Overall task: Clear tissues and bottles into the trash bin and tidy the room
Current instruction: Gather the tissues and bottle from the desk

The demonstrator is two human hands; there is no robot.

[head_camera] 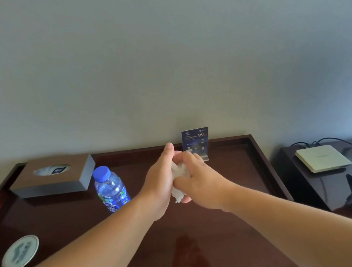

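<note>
A crumpled white tissue [177,173] is pressed between my two hands above the middle of the dark wooden table [206,237]. My left hand [160,180] holds it from the left, thumb pointing up. My right hand [196,183] closes over it from the right. A clear water bottle [111,190] with a blue cap and blue label stands just left of my left forearm. No trash bin is in sight.
A brown tissue box [53,175] sits at the back left against the wall. A round white coaster [20,253] lies front left. A small blue card stand [196,143] rises behind my hands. A white set-top box [322,158] with cables rests on a black unit at right.
</note>
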